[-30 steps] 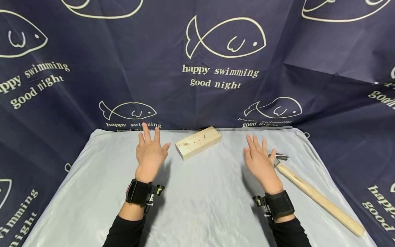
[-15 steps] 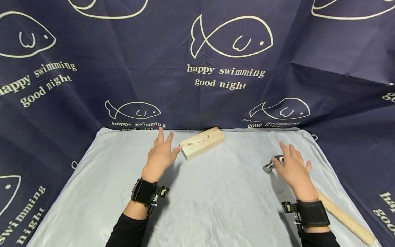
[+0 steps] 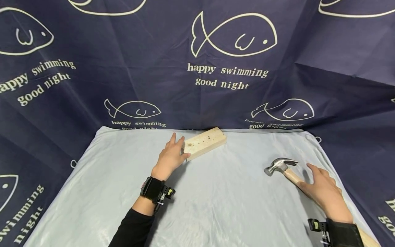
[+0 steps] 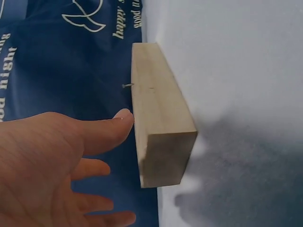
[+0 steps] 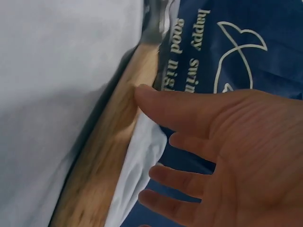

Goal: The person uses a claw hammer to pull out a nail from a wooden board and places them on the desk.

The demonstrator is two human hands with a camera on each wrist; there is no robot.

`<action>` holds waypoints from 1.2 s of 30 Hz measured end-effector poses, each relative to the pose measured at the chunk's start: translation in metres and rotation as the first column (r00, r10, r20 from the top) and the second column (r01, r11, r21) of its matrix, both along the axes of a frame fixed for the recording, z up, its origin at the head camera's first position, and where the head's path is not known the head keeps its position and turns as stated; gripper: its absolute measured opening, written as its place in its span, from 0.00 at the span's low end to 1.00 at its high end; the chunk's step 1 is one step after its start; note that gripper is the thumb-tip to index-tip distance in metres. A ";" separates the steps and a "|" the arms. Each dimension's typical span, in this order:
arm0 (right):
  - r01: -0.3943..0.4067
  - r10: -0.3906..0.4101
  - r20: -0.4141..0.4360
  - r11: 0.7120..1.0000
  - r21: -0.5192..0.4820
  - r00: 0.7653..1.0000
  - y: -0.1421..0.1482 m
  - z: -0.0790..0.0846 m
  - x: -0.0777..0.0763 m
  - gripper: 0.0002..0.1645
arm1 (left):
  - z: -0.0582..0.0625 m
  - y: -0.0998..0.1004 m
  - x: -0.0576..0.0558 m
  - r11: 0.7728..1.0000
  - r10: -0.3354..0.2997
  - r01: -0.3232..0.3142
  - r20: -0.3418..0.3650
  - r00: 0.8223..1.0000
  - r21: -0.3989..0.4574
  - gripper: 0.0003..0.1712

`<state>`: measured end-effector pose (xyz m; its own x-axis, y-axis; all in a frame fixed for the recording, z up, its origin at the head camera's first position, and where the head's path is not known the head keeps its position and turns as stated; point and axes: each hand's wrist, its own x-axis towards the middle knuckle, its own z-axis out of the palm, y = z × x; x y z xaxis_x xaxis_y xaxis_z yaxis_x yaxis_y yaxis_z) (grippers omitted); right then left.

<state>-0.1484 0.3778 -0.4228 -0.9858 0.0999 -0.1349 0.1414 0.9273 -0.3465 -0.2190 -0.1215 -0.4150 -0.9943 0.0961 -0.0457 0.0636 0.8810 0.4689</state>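
Left hand (image 3: 169, 158): fingers spread, thumb wide; wooden block (image 3: 206, 143) at the fingertips, nail (image 4: 127, 85) projecting past the thumb tip. Contact: cannot tell. Right hand (image 3: 327, 193): fingers wide, loosely bent; claw hammer (image 3: 292, 175) handle below thumb, head left of index fingertip. Both lie on pale cloth (image 3: 231, 202).

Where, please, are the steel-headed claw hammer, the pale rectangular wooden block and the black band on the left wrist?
Steel-headed claw hammer (image 3: 291, 175): head view, on the wooden handle near the head.
Pale rectangular wooden block (image 3: 204, 141): head view, on its top face.
Black band on the left wrist (image 3: 152, 189): head view, on its upper surface.
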 end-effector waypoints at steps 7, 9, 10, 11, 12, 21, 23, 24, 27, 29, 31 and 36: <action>-0.016 0.015 0.066 1.000 0.018 0.998 0.018 -0.011 0.009 0.54 | -0.007 0.005 -0.006 1.000 -0.008 0.008 -0.003 1.000 0.005 0.48; -0.032 0.030 0.073 0.999 0.021 0.997 0.019 -0.013 0.010 0.52 | -0.008 0.007 -0.007 1.000 -0.011 0.011 -0.001 1.000 0.012 0.48; -0.034 0.032 0.076 0.999 0.021 0.997 0.019 -0.014 0.011 0.50 | -0.009 0.007 -0.008 1.000 -0.014 0.013 0.003 1.000 0.015 0.49; -0.038 0.036 0.069 0.999 0.022 0.997 0.019 -0.015 0.011 0.47 | -0.010 0.008 -0.009 1.000 -0.017 0.017 0.006 1.000 0.019 0.49; -0.044 0.042 0.056 0.999 0.023 0.998 0.019 -0.016 0.012 0.44 | -0.011 0.009 -0.009 1.000 -0.020 0.020 0.011 1.000 0.022 0.49; -0.071 0.072 -0.017 0.997 0.042 0.997 0.015 -0.021 0.017 0.31 | -0.019 0.012 -0.012 0.999 -0.039 0.039 0.007 0.999 0.032 0.50; -0.070 0.071 -0.036 0.996 0.050 0.997 0.014 -0.021 0.017 0.29 | -0.019 0.011 -0.012 0.998 -0.045 0.046 -0.005 0.999 0.032 0.51; -0.067 0.070 -0.044 0.996 0.052 0.997 0.013 -0.021 0.017 0.29 | -0.019 0.011 -0.013 0.998 -0.048 0.049 -0.012 0.999 0.030 0.51; -0.055 0.058 -0.056 0.997 0.053 0.997 0.012 -0.022 0.017 0.27 | -0.019 0.010 -0.013 0.998 -0.054 0.054 -0.024 0.998 0.022 0.51; -0.044 0.047 -0.054 0.998 0.050 0.997 0.011 -0.021 0.017 0.26 | -0.020 0.010 -0.015 0.999 -0.047 0.047 -0.010 0.999 0.019 0.53; -0.032 0.034 -0.046 0.998 0.045 0.998 0.009 -0.020 0.017 0.26 | -0.020 0.009 -0.016 0.999 -0.033 0.033 0.013 0.999 0.026 0.55; 0.014 -0.014 -0.014 0.999 0.040 1.000 0.004 -0.020 0.018 0.27 | -0.021 0.008 -0.017 0.999 -0.020 0.018 0.055 0.998 0.042 0.57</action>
<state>-0.1308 0.3821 -0.4429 -0.9860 0.1190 -0.1171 0.1502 0.9385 -0.3108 -0.2365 -0.1138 -0.4358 -0.9883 0.1181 -0.0966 0.0531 0.8597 0.5080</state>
